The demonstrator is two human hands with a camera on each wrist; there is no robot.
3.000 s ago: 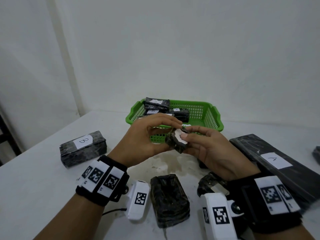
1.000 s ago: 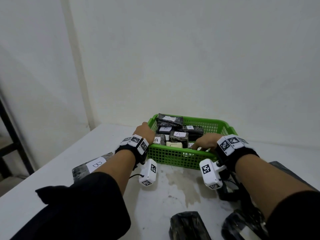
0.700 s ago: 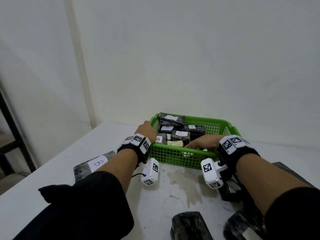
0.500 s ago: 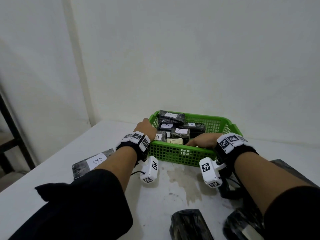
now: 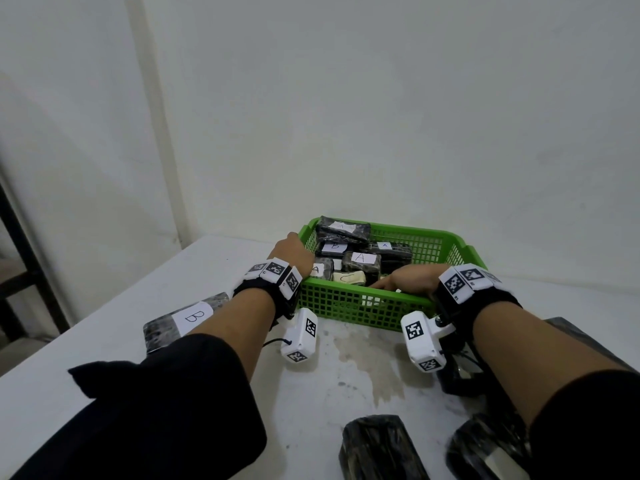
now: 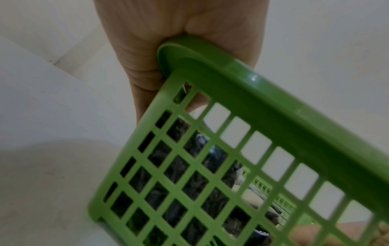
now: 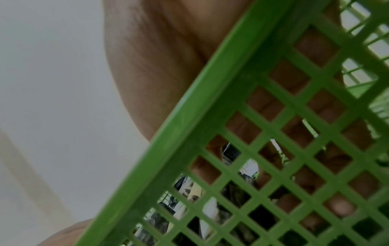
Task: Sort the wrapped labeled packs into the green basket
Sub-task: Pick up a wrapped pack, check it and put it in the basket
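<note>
Serving as the base here: a white table (image 5: 86, 334). Bearing a green basket (image 5: 346, 304) toward the far side, near the wall. Carrying a dark wrapped pack labelled B (image 5: 162, 329) at the left, well apart from the basket. Holding two more dark wrapped packs at the near edge, one (image 5: 377, 448) just beside the other (image 5: 485, 448). Supporting a long dark pack (image 5: 568, 327) at the right, partly hidden behind a forearm. Showing a brownish stain (image 5: 377, 372) in the middle, between basket and near packs.

Basket packs (image 5: 360, 260) read A, B, perhaps C
</note>
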